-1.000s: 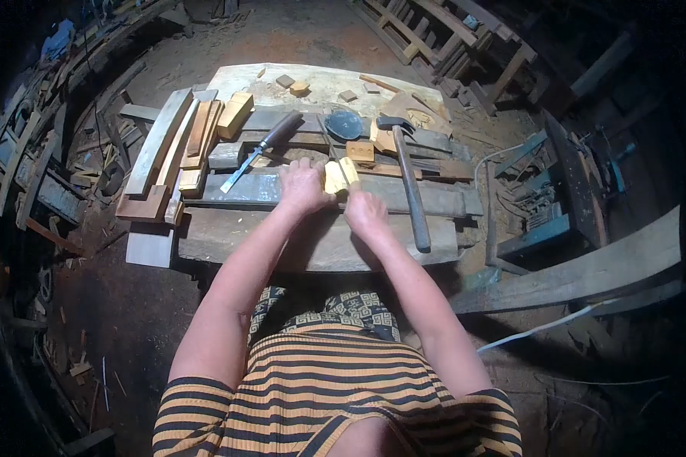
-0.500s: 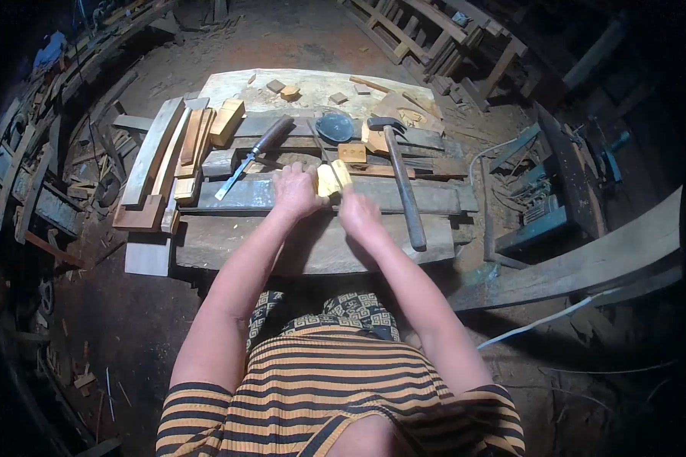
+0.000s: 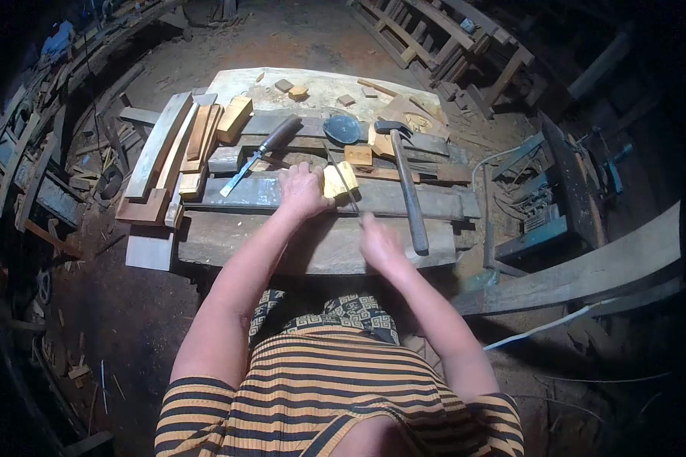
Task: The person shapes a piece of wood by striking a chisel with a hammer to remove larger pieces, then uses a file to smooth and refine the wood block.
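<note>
The block (image 3: pixel 333 183) sits on the surface (image 3: pixel 244 240), right of the left hand (image 3: pixel 303 190), whose fingers grip its left end. A thin tool (image 3: pixel 346 186) crosses the block, its long axis running from far left to near right. The right hand (image 3: pixel 381 242), nearer and right of the block, has its fingers closed around the tool's near end.

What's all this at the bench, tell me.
A person's left hand holds a yellow wooden block at the bench. The right hand grips a thin, rod-like tool, probably a file, lying across the block. A chisel lies to the left and a claw hammer to the right, neither in hand.
</note>
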`<state>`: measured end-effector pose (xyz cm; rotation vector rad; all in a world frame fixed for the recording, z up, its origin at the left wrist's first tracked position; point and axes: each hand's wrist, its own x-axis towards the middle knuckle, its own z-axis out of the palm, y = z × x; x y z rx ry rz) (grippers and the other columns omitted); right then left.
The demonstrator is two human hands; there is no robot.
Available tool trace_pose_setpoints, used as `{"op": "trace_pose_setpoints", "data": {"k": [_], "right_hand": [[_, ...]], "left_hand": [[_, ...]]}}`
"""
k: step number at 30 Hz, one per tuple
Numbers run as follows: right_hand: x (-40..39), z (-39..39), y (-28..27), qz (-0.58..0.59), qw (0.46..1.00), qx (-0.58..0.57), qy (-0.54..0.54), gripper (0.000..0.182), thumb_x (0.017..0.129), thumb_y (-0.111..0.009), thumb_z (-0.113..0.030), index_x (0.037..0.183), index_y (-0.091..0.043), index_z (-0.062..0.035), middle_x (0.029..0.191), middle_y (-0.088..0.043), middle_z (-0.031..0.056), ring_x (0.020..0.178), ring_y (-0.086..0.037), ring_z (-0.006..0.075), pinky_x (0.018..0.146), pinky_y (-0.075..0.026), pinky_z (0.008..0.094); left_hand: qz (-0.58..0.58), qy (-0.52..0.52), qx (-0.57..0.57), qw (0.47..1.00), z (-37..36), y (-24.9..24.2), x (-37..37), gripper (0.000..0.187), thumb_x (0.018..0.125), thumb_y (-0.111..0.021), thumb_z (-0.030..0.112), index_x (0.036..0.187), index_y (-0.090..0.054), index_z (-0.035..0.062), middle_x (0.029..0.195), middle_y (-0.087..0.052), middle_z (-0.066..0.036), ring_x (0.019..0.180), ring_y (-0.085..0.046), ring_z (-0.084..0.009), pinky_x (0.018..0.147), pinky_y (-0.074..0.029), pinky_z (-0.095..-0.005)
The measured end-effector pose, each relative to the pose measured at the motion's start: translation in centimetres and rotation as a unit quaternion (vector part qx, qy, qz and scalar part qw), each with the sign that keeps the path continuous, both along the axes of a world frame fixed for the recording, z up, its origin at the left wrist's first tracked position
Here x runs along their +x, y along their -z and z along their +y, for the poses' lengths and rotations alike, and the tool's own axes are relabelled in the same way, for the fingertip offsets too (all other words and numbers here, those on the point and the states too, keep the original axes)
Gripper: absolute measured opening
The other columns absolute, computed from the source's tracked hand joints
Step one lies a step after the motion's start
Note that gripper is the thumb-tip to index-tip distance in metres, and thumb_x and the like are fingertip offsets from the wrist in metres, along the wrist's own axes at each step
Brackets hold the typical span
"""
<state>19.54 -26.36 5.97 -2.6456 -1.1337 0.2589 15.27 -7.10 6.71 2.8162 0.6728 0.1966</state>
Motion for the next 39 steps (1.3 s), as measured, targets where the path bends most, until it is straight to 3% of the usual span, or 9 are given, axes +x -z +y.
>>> {"op": "trace_pose_setpoints", "data": {"k": [5,6,10,13,22,25,28,30,39], "right_hand": [[2.9,5.9,1.3,-0.037,0.997,0.065,0.02,0.023,0.083,-0.041,-0.009,0.101,-0.052,-0.0007,0.076,-0.062,0.0242,0.074,-0.061,0.0436,0.067,-0.047,0.0539],[2.2,4.5,0.7,-0.029,0.997,0.067,0.007,0.022,0.083,-0.041,-0.009,0.099,-0.052,-0.0003,0.083,-0.063,0.0249,0.081,-0.062,0.0419,0.071,-0.048,0.0518],[-2.8,-3.5,1.0,0.033,0.999,-0.02,0.036,0.02,0.084,-0.044,-0.011,0.101,-0.048,-0.0007,0.081,-0.062,0.0253,0.077,-0.061,0.0435,0.071,-0.047,0.0529],[-4.4,-6.5,1.0,0.025,0.999,-0.008,0.023,0.018,0.086,-0.044,-0.013,0.099,-0.048,0.0001,0.082,-0.061,0.0272,0.076,-0.06,0.0443,0.069,-0.046,0.0542],[3.2,6.5,0.6,-0.025,0.998,0.064,0.013,0.02,0.084,-0.042,-0.011,0.095,-0.054,-0.0001,0.081,-0.062,0.0258,0.079,-0.061,0.0434,0.071,-0.046,0.0534],[1.6,3.0,0.4,0.0,0.999,0.026,0.023,0.019,0.083,-0.041,-0.009,0.097,-0.049,0.0006,0.084,-0.062,0.026,0.082,-0.061,0.0431,0.073,-0.047,0.0517],[-2.4,-4.0,0.7,0.034,0.999,-0.03,0.023,0.017,0.084,-0.041,-0.01,0.097,-0.047,0.0001,0.083,-0.061,0.0274,0.078,-0.06,0.0441,0.07,-0.046,0.0539],[-3.8,-7.2,0.3,0.033,0.999,0.007,0.017,0.017,0.084,-0.041,-0.01,0.096,-0.046,0.0004,0.081,-0.061,0.0281,0.076,-0.06,0.0439,0.068,-0.046,0.0543],[2.5,4.9,0.2,-0.002,0.999,0.032,0.002,0.024,0.082,-0.042,-0.009,0.102,-0.05,0.0031,0.084,-0.062,0.0265,0.081,-0.062,0.0422,0.073,-0.048,0.0512]], "left_hand": [[0.008,0.002,0.001,1.0,0.2,0.0,0.1,0.072,0.058,-0.074,0.044,0.12,-0.055,0.0138,0.107,-0.053,-0.013,0.104,-0.048,-0.0301,0.089,-0.034,-0.0491],[0.01,0.0,0.0,1.0,0.1,0.1,0.1,0.072,0.058,-0.074,0.044,0.12,-0.055,0.0138,0.107,-0.053,-0.013,0.104,-0.048,-0.0301,0.089,-0.034,-0.0491],[-0.026,-0.001,0.004,1.0,0.1,0.3,-0.2,0.061,0.06,-0.072,0.044,0.111,-0.057,0.0126,0.105,-0.053,-0.014,0.104,-0.049,-0.0315,0.088,-0.036,-0.0459],[-0.04,0.002,0.012,0.999,0.3,0.3,-0.2,0.061,0.061,-0.072,0.043,0.111,-0.057,0.0118,0.104,-0.054,-0.014,0.103,-0.049,-0.0307,0.088,-0.036,-0.0454],[-0.035,-0.008,0.005,0.999,0.1,0.2,0.1,0.065,0.058,-0.073,0.043,0.113,-0.058,0.0123,0.103,-0.054,-0.014,0.102,-0.05,-0.0307,0.086,-0.037,-0.0456],[-0.008,0.003,0.004,1.0,0.1,0.3,0.2,0.072,0.058,-0.073,0.043,0.122,-0.055,0.0153,0.106,-0.054,-0.013,0.104,-0.049,-0.0303,0.088,-0.035,-0.0475],[-0.029,0.002,0.006,1.0,0.1,0.7,0.0,0.063,0.058,-0.074,0.043,0.111,-0.058,0.012,0.103,-0.054,-0.014,0.101,-0.05,-0.0308,0.086,-0.037,-0.046],[-0.051,0.006,0.025,0.998,0.2,0.7,0.1,0.059,0.059,-0.074,0.044,0.106,-0.059,0.0111,0.102,-0.054,-0.013,0.101,-0.05,-0.0306,0.085,-0.037,-0.0462],[0.004,-0.001,0.007,1.0,0.0,0.0,0.3,0.066,0.059,-0.073,0.043,0.115,-0.058,0.0122,0.102,-0.055,-0.012,0.104,-0.05,-0.0303,0.088,-0.036,-0.0474]]}}
